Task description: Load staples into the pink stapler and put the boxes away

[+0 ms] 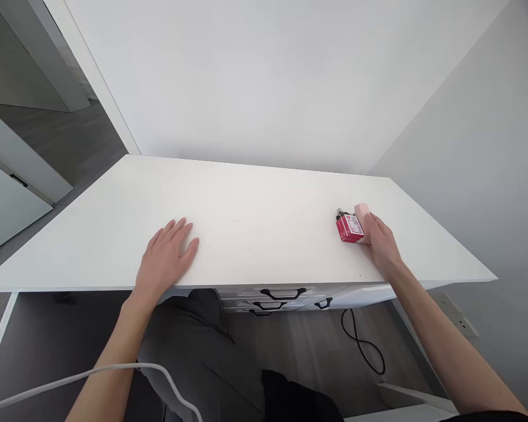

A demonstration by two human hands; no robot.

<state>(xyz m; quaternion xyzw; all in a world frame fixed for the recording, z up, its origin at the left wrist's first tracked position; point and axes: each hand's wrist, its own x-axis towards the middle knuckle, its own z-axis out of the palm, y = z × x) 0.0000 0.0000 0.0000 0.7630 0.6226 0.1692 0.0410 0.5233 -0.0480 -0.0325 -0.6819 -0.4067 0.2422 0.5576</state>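
Note:
My left hand lies flat on the white desktop, palm down, with its fingers stretched out and nothing in it. Toward the right end of the desk, my right hand is closed around a pale pink block, whose lower part the fingers partly hide. Against the block's left side sits a small red and white box with printing on it. Just behind this box shows a small black item with a shiny metal end, too small to name.
A white wall rises behind the desk, and a grey wall borders its right. Below the front edge are drawers with black handles. A black cable lies on the floor, and a white cable crosses the lower left.

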